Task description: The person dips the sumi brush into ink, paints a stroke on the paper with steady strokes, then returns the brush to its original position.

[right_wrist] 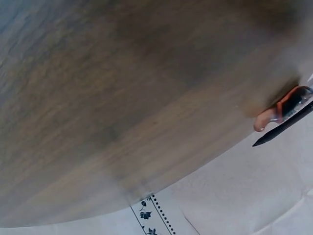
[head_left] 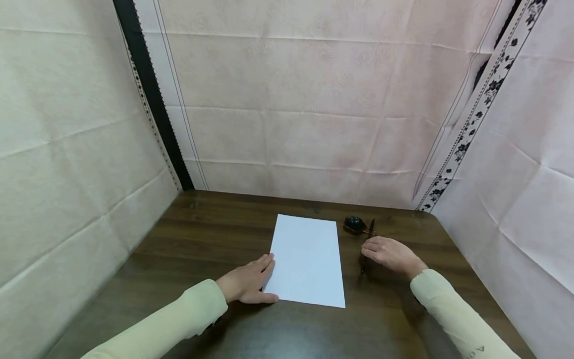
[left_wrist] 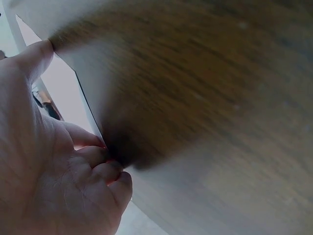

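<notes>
A blank white sheet of paper (head_left: pixel 308 262) lies on the dark wooden table. My left hand (head_left: pixel 248 281) rests at its left edge, fingertips and thumb touching the paper; the left wrist view shows the palm side and the sheet's edge (left_wrist: pixel 90 115). To the right of the sheet, my right hand (head_left: pixel 390 253) holds a dark, slim, pen-like stick (head_left: pixel 371 228). One pointed end (right_wrist: pixel 269 138) faces the back wall, and the fingers cover its middle. Just behind that hand is a small black rounded object (head_left: pixel 354 224) with an orange-brown part, its kind unclear.
Pale cloth hangs as walls at the back (head_left: pixel 291 134), left (head_left: pixel 67 149) and right (head_left: pixel 529 174). A dark strip (head_left: pixel 154 99) runs down the back left corner, and a flower-patterned border (head_left: pixel 475 119) down the right one. The wooden tabletop (head_left: pixel 296 334) extends in front of the sheet.
</notes>
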The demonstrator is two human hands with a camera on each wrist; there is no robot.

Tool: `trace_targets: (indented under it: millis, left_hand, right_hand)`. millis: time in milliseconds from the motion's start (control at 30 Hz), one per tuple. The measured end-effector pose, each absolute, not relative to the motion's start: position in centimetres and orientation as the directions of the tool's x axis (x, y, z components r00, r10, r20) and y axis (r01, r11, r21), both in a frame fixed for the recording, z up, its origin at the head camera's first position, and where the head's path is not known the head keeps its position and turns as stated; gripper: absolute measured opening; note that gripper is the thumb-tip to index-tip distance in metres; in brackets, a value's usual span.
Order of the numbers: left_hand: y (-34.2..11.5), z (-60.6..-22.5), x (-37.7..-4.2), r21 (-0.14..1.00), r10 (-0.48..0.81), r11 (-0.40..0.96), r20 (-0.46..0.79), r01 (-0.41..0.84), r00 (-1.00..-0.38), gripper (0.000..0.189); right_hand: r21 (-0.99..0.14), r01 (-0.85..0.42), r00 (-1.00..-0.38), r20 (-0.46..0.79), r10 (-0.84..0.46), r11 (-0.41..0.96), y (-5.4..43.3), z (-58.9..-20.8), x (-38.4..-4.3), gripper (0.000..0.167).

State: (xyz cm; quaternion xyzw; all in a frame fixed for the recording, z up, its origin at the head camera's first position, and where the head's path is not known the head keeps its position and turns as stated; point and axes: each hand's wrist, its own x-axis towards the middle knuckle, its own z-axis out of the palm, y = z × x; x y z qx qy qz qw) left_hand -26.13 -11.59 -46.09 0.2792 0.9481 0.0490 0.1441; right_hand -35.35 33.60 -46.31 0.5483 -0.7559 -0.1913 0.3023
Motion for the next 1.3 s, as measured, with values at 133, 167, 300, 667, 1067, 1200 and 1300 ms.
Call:
trace_targets:
  millis: [133,167,300,667,1067,1200,1300]
  left_hand:
    - [-11.6,-46.0,-26.1,0.172,0.540,0.842,-0.248,0.512,-0.804,0.100]
    - [-11.5,-45.9,-26.1,0.169,0.540,0.842,-0.247,0.513,-0.805,0.100]
    - [-11.5,-45.8,-26.2,0.162,0.539,0.842,-0.247,0.514,-0.805,0.100]
    - [-11.4,-45.8,-26.4,0.159,0.532,0.847,-0.265,0.508,-0.804,0.098]
    - [-11.4,-45.9,-26.2,0.161,0.533,0.846,-0.255,0.508,-0.807,0.100]
    - [-11.4,-45.8,-26.2,0.151,0.539,0.842,-0.248,0.518,-0.805,0.099]
    - [-11.4,-45.7,-26.1,0.140,0.544,0.839,-0.242,0.526,-0.804,0.099]
  right_hand:
    - [0.581,-0.725,-0.228,0.304,-0.925,0.370,33.4,-45.5,-34.9,0.044]
    - [0.570,-0.728,-0.229,0.322,-0.919,0.381,33.3,-45.2,-34.9,0.045]
    - [0.540,-0.735,-0.213,0.391,-0.895,0.411,33.3,-44.3,-34.7,0.042]
    - [0.404,-0.772,-0.208,0.569,-0.795,0.491,32.6,-41.6,-34.6,0.061]
    - [0.140,-0.766,-0.344,0.735,-0.584,0.628,32.7,-38.2,-34.5,0.040]
    - [0.090,-0.753,-0.323,0.813,-0.484,0.652,32.6,-37.0,-34.7,0.042]
    - [0.079,-0.723,-0.306,0.855,-0.420,0.687,32.5,-36.2,-34.8,0.040]
